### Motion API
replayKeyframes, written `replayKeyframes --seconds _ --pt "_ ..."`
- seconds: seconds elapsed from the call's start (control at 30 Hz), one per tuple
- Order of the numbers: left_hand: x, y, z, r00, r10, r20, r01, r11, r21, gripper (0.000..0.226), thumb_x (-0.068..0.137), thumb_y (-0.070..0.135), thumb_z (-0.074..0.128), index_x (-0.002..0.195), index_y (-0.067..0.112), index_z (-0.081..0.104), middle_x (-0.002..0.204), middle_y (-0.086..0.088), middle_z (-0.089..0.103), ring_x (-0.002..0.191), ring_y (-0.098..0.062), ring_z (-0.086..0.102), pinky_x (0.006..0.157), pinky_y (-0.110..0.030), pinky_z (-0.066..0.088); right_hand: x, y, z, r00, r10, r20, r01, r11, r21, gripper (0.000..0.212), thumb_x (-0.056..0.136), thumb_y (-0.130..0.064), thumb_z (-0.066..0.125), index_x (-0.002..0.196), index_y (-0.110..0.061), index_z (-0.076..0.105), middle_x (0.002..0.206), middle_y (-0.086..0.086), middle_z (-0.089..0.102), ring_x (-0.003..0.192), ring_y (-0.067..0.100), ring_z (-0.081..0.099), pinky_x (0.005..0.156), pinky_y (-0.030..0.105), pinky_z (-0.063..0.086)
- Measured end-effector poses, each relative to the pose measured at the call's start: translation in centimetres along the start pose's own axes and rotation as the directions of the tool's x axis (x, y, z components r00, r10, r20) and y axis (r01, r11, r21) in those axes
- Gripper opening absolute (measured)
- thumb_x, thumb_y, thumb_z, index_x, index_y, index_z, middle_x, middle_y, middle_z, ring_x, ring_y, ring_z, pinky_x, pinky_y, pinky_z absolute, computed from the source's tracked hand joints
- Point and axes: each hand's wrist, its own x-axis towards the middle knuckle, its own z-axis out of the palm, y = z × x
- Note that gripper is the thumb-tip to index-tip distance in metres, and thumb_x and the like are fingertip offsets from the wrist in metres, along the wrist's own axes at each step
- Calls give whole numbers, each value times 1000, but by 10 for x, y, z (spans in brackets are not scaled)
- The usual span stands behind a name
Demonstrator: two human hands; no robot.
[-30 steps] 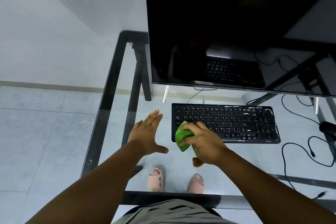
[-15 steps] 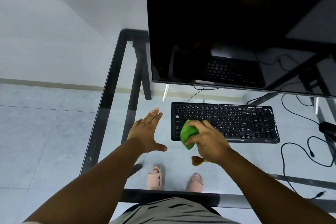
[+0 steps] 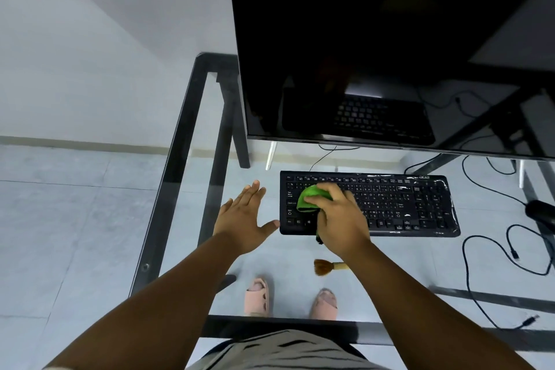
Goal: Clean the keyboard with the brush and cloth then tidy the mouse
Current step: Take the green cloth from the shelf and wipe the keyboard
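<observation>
R hand (image 3: 339, 219) is bunched round the green cloth (image 3: 310, 197), fingers curled over the wad & pressing it onto the L end of the keyboard (image 3: 390, 204), abt the Tab/Caps rows; L hand (image 3: 244, 218) is flat & spread w/ nothing in it, on or just over the glass bench (image 3: 180, 159) just beside the keyboard's L edge, thumb tip almost at its front corner; can't tell if thumb touches. Brush (image 3: 326, 267) lies loose on the glass near the front edge, bristles pointing L, handle end hidden under the R wrist. Mouse (image 3: 542, 213) sits far R, partly cut off by frame edge, its cable (image 3: 480, 249) looping over the glass. Handling, as I judge it: cloth is soft & light, no shape of its own, so best held as a wad w/ fingertips on top as now; will snag on key edges if dragged hard. Keyboard prob light plastic, stiff, & likely to slide on smooth glass under a sideways wipe, so L hand shd brace the L edge or front corner, not the keys; keycaps give under pressure, so light strokes along rows. Shiny wrinkled film shows at the R end & along the top, looks like plastic wrap; slippery there. Brush is light, rigid handle, soft tuft; take by the handle. Mouse small, hard & smooth; grip by the sides, & mind the cable, floppy, apt to drag. Screen (image 3: 390, 48) stands close behind, so keep strokes low.
</observation>
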Motion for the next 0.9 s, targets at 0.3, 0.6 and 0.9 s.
replayKeyframes --seconds 0.3,0.6,0.9 --pt "0 -2 0 1000 8 15 -8 1000 3 91 84 69 46 154 28 4 161 12 -9 148 -8 -4 118 -38 7 11 -7 -2 973 -149 175 157 987 -36 55 87 -5 47 126 -42 60 140 -19 38 108 18 37 82 38 54" --pt "-1 0 1 1000 1 10 -1 1000 -5 91 84 69 46 154 28 4 161 12 -9 148 -8 -5 118 -38 5 -6 7 -1 991 -124 55 123 992 35 51 86 -5 50 122 -39 64 136 -17 45 106 17 42 76 33 54" --pt "-1 2 4 1000 -20 -15 19 1000 -13 81 90 66 37 154 27 6 161 11 -7 148 -8 -5 119 -39 4 -13 26 -11 999 -21 -43 20 1000 -7 46 82 -5 51 110 -35 72 126 -16 54 101 20 46 71 35 56"
